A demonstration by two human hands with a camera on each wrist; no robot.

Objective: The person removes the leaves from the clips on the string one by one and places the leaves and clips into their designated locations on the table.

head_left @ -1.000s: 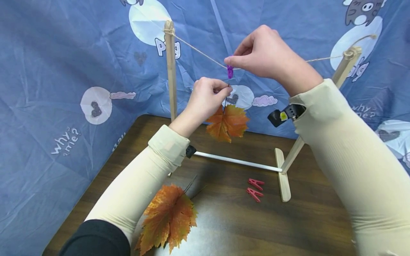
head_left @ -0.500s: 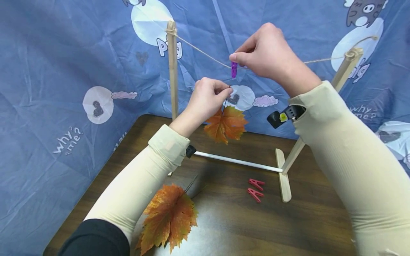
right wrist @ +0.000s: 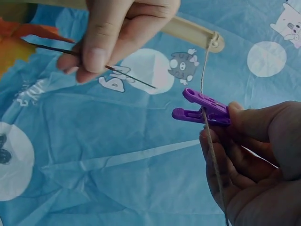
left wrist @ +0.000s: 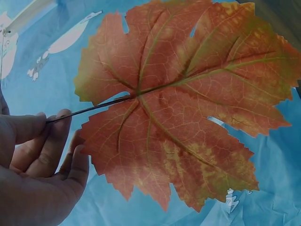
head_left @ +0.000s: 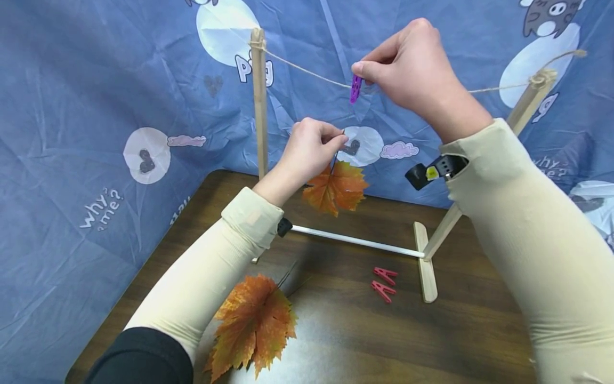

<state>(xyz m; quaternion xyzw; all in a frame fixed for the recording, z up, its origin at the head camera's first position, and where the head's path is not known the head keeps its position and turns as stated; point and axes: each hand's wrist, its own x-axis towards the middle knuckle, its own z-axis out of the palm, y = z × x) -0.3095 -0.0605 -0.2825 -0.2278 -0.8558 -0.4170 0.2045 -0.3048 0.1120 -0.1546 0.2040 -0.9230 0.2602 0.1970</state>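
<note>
Purple clothespin [head_left: 355, 88] is sitting at the twine line [head_left: 307, 71], jaws spread open around the twine in the right wrist view. Right hand [head_left: 412, 72] is pinching the clothespin's back end between thumb and fingers, up near the middle of the line. Just below, left hand [head_left: 309, 149] is pinching the thin dark stem of an orange maple leaf [head_left: 336, 186], leaf hanging down, stem tip pointing up toward the clothespin, not touching it. Twine is running between two wooden posts [head_left: 259, 101] of a stand on the brown counter [head_left: 455, 330]. Another orange leaf [head_left: 254, 322] and two red clothespins [head_left: 384, 284] are lying on the counter. Blue backdrop cloth [head_left: 72, 133] is reading "why? me?" and "pig".
</note>
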